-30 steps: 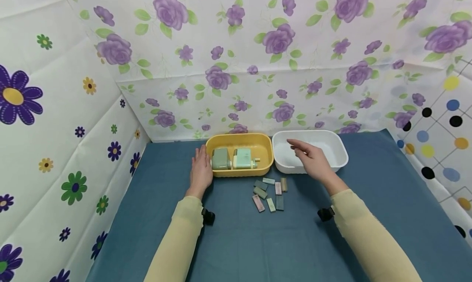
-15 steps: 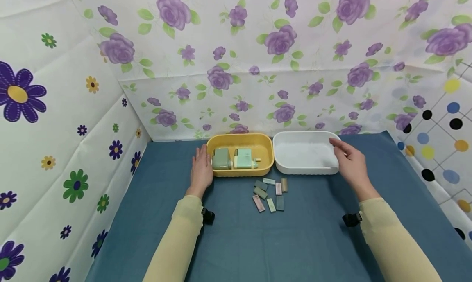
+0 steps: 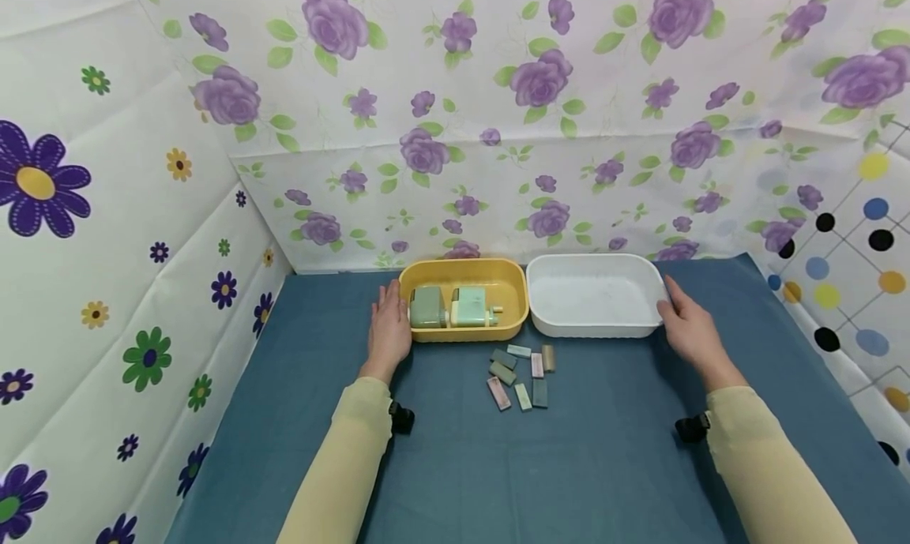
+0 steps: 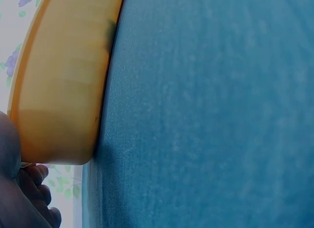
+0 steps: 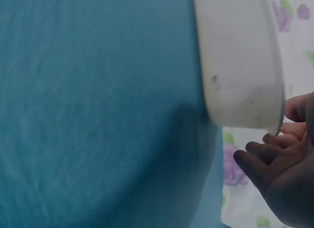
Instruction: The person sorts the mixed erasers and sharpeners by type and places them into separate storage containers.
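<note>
My left hand [image 3: 389, 331] rests along the left end of a yellow tub [image 3: 465, 335], fingers fairly straight against its outer wall; the left wrist view shows the thumb at the rim. Inside lie two bottle-like things with square bodies, a grey-green one [image 3: 427, 307] and a mint one [image 3: 469, 305]. Right beside it stands a white tub [image 3: 600, 327] with nothing in it. My right hand [image 3: 693, 335] is at the white tub's right end, the thumb by the rim and the fingers [image 5: 267, 152] loosely extended outside its end wall.
Several small rectangular blocks [image 3: 521, 374] in pink, green, grey and tan lie on the blue cloth [image 3: 455, 481] in front of the tubs. A flower-patterned sheet [image 3: 462, 94] rises right behind the tubs. Other patterned sheets stand at the left and right.
My right hand has moved right, from over the white tub to its right end. My left hand stays at the yellow tub, and the tubs and blocks keep their places.
</note>
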Motion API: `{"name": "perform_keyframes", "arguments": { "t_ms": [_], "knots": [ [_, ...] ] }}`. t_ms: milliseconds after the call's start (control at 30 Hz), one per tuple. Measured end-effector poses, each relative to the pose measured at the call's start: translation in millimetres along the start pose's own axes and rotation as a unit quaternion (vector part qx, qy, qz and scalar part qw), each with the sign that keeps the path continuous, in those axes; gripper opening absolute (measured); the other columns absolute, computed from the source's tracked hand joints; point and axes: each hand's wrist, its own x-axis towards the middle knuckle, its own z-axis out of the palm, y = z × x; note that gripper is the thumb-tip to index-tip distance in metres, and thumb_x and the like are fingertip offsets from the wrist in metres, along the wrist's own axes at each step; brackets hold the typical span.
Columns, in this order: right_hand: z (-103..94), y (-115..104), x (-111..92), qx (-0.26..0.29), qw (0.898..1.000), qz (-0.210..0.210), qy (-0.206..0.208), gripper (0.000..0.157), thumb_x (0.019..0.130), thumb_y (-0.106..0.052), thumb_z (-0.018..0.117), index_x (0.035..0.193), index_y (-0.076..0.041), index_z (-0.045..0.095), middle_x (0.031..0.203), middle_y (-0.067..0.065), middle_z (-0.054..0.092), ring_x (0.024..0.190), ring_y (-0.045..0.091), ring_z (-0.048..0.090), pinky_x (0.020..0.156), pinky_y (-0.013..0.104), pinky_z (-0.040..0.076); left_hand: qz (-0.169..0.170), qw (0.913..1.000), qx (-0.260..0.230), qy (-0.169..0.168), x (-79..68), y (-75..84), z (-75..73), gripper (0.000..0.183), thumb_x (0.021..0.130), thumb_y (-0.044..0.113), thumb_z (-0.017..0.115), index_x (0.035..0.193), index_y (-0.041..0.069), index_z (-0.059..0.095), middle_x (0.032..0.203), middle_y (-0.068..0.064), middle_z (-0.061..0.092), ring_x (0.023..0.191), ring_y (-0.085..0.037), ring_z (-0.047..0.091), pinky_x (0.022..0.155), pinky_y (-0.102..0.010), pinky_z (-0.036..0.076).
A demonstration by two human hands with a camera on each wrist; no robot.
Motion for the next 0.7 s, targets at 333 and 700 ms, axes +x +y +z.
{"name": "perform_keyframes", "arguments": {
  "t_ms": [333,700],
  "knots": [
    [4.0,9.4,5.1,-0.031,0.999,-0.037,0.004,0.060,0.118,-0.031,0.032,0.171,-0.004,0.021,0.166,0.034,0.030,0.147,0.060,0.033,0.114,0.075,0.033,0.005,1.0000,0.001,-0.002,1.0,-0.2,-2.8,0.056,0.120,0.022,0.031,0.171,0.003,0.020,0.176,-0.016,0.023,0.165,-0.030,0.007,0.133,-0.052,0.005],
    [6.4,12.1,10.6,-0.032,0.999,-0.029,0.013,0.058,0.115,-0.021,0.029,0.170,-0.005,0.021,0.166,0.033,0.030,0.147,0.060,0.035,0.110,0.074,0.037,0.006,1.0000,0.002,-0.004,-0.3,-2.0,-1.0,0.056,0.120,0.022,0.031,0.171,0.003,0.020,0.176,-0.015,0.023,0.165,-0.029,0.007,0.133,-0.050,0.003]
  ]
}}
